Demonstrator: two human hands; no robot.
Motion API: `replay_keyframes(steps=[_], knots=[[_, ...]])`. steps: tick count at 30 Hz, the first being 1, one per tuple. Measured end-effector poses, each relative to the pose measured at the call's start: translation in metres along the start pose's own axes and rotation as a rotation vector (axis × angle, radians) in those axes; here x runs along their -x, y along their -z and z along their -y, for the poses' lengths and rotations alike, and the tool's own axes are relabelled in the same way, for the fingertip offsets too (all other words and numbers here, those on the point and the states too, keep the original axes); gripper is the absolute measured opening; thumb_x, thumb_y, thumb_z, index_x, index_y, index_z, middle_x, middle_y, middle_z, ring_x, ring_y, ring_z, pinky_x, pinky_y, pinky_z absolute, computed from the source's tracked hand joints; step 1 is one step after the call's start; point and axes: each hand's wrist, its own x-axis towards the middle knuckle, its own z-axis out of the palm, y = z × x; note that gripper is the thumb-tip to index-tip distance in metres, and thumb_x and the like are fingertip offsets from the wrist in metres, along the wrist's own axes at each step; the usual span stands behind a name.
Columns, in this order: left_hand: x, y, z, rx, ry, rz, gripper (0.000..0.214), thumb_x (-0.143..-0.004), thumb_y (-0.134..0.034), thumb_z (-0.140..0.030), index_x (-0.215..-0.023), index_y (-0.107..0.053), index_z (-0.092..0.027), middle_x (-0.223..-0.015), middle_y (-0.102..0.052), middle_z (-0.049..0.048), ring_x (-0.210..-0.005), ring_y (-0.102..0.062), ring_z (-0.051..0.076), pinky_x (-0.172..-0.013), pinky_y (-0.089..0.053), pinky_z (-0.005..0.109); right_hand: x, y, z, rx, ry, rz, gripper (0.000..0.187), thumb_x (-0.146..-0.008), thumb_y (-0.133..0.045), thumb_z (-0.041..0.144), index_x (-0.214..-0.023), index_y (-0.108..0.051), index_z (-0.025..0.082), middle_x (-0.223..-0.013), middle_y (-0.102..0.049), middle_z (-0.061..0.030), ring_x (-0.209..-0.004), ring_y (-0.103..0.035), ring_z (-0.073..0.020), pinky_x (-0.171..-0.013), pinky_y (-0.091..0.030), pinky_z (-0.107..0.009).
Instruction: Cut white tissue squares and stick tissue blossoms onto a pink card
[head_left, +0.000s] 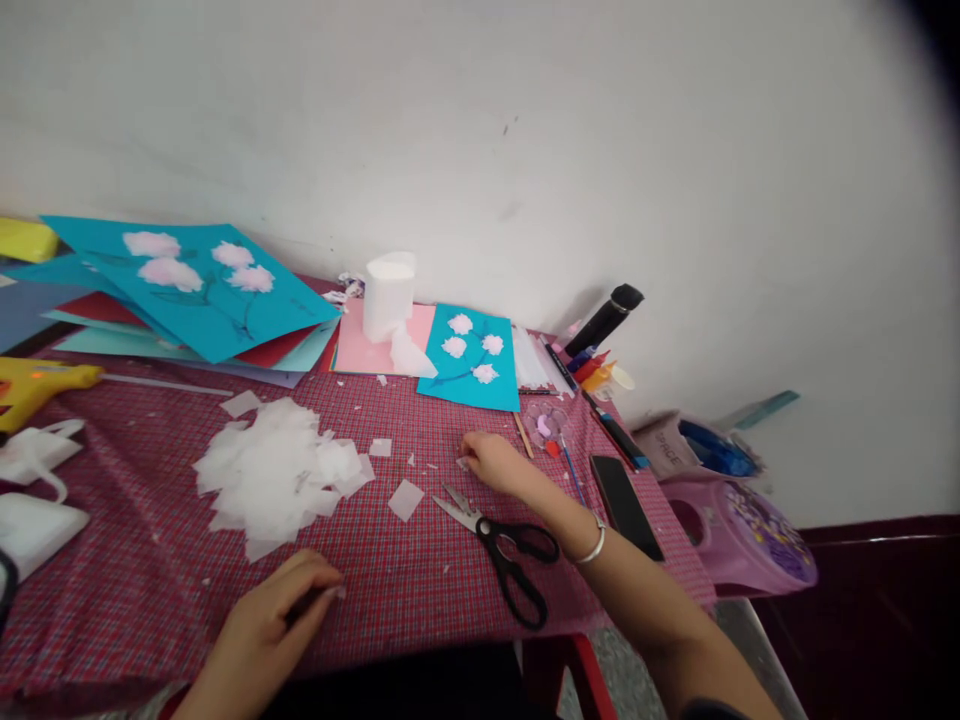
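My left hand (281,615) is at the table's front edge, thumb and forefinger pinched together on a small scrap of white paper (339,592). Farther out, my right hand (493,462) rests low over the cloth with its fingertips closed; a pale bit shows at them, too small to name. Black-handled scissors (487,526) lie just below that hand, blades slightly apart. Left of centre is a heap of thin white paper squares (262,480). Two loose squares, one a tilted white square (406,500), lie between the heap and the scissors.
Blue sheets with pale flowers, one a blue card (480,385), lie at the back beside a white paper roll (386,300). A yellow glue gun (37,385) is at left. To the right are a palette (546,426), paint bottles (596,372) and a phone (627,508).
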Motion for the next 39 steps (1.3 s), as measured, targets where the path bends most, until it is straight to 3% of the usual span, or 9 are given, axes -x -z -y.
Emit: replay_keyframes(steps=[8,16,24,28,34,39], knots=[[0.005,0.002,-0.001,-0.017,0.006,-0.022,0.015,-0.084,-0.050,-0.030,-0.078,-0.063,-0.024,-0.078,-0.063,0.0004,-0.077,-0.061,0.016,-0.072,-0.049,0.023,-0.002,0.002,-0.013,-0.103,0.003,0.046,0.012,-0.088,-0.045,0.016,-0.083,-0.056,0.015,-0.071,-0.063,-0.0017,-0.063,-0.055,-0.0121,-0.057,-0.036,-0.021],[0.006,0.001,-0.005,-0.016,0.026,-0.020,0.017,-0.086,-0.045,-0.024,-0.078,-0.061,-0.022,-0.078,-0.062,0.0013,-0.076,-0.060,0.015,-0.071,-0.048,0.024,-0.034,-0.006,0.039,-0.092,0.293,0.126,0.008,-0.082,-0.055,0.014,-0.077,-0.060,0.017,-0.081,-0.064,-0.0018,-0.075,-0.056,-0.0128,-0.068,-0.037,-0.022],[0.008,0.000,0.000,-0.002,-0.034,0.006,0.018,-0.088,-0.041,-0.018,-0.081,-0.058,-0.021,-0.077,-0.060,0.0012,-0.074,-0.059,0.013,-0.068,-0.047,0.022,-0.055,-0.010,0.052,0.029,0.381,0.196,0.001,-0.080,-0.060,0.018,-0.081,-0.059,0.017,-0.080,-0.064,-0.0049,-0.073,-0.055,-0.0169,-0.063,-0.033,-0.026],[0.008,0.000,0.001,0.001,-0.044,-0.001,0.019,-0.088,-0.041,-0.017,-0.080,-0.058,-0.020,-0.077,-0.060,0.0010,-0.074,-0.059,0.013,-0.068,-0.046,0.021,-0.055,-0.007,0.049,0.002,0.363,0.231,0.004,-0.080,-0.058,0.017,-0.076,-0.058,0.016,-0.082,-0.063,-0.0053,-0.075,-0.054,-0.0160,-0.066,-0.034,-0.026],[0.009,0.000,0.001,0.009,-0.037,0.000,0.016,-0.088,-0.043,-0.018,-0.083,-0.058,-0.021,-0.079,-0.060,0.0006,-0.076,-0.059,0.012,-0.070,-0.046,0.021,-0.036,0.013,0.022,-0.101,0.263,0.264,0.010,-0.087,-0.045,0.014,-0.084,-0.054,0.016,-0.070,-0.059,0.0013,-0.063,-0.052,-0.0102,-0.057,-0.036,-0.020],[0.008,0.000,0.000,0.004,-0.045,-0.007,0.016,-0.088,-0.043,-0.018,-0.082,-0.058,-0.020,-0.079,-0.060,0.0006,-0.075,-0.059,0.012,-0.069,-0.046,0.020,-0.027,0.009,0.023,-0.071,0.237,0.241,0.006,-0.083,-0.055,0.017,-0.077,-0.057,0.016,-0.073,-0.060,0.0004,-0.065,-0.051,-0.0107,-0.059,-0.034,-0.021]])
